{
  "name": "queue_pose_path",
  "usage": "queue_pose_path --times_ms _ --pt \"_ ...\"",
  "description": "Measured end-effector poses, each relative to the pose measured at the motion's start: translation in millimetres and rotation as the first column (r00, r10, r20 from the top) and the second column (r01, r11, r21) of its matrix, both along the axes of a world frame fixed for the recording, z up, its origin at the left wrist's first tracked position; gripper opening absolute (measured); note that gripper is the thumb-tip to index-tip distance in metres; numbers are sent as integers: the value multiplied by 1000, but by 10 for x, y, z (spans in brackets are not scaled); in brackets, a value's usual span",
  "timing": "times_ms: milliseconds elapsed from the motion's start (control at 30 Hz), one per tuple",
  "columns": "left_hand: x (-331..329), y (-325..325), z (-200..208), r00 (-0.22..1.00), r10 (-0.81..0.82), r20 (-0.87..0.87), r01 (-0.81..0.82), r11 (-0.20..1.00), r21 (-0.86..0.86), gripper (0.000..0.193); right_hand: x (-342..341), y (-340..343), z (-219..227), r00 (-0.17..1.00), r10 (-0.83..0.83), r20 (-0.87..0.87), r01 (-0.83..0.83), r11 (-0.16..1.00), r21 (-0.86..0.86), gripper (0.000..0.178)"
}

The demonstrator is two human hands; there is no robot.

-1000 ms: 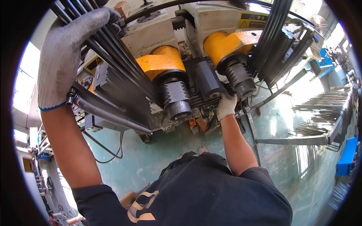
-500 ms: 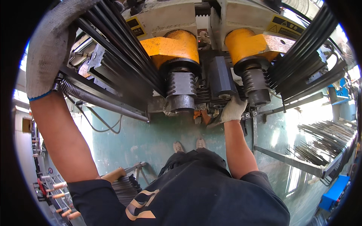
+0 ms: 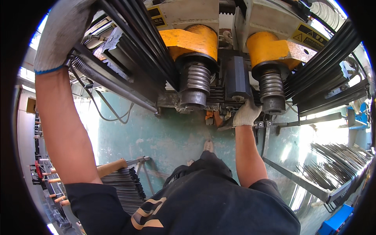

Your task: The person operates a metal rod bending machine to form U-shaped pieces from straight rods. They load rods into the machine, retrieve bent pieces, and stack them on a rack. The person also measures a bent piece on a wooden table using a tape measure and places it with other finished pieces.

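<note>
My left hand, in a grey-white knit glove with a blue cuff, is raised at the far left beside a bundle of long dark metal rods. Its fingers are hidden at the picture's upper edge. My right hand, in a similar glove, reaches under a dark faceted metal block in the middle of the bending machine. The fingers are out of sight behind the block and the rods. Two ribbed steel rollers, a left one and a right one, flank the block beneath orange arms.
More dark rods slant up on the right. A spring-wrapped hose runs below my left hand. On the right, a metal rack carries many thin rods; a stack of dark bars lies at lower left. A blue box stands lower right.
The view has shifted, so the machine sits slightly farther right. Both rollers have turned, showing ribs where flat faces were. My left foot has drawn back; both hands stay at about the same spots.
</note>
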State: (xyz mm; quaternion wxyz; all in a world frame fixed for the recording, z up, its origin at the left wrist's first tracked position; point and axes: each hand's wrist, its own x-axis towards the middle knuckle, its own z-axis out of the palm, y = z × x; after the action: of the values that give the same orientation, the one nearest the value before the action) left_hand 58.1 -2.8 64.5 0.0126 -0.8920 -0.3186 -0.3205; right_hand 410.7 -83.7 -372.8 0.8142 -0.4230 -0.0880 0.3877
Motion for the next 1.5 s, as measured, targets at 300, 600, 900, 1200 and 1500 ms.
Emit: queue_pose_path --times_ms 300,600,900,1200,1500 --pt "505 -1224 216 988 148 32 -150 987 65 25 211 -410 -22 940 92 329 -68 994 -83 43" --pt "-777 -4076 -941 391 254 885 -11 963 -271 24 -156 -1894 2 -246 64 967 85 995 -45 51" --pt "-721 -7329 -1753 -217 253 943 -476 816 -328 27 -1919 -2566 752 525 672 522 -739 665 -113 46" --pt "787 -9443 -1835 -413 -100 905 -904 162 -395 26 -3532 -4084 1158 -10 885 466 -999 14 -47 34" --pt "1477 -11724 -1815 -79 -476 876 -959 -204 -198 24 -4414 -6897 3175 -54 458 887 -891 -424 165 23"
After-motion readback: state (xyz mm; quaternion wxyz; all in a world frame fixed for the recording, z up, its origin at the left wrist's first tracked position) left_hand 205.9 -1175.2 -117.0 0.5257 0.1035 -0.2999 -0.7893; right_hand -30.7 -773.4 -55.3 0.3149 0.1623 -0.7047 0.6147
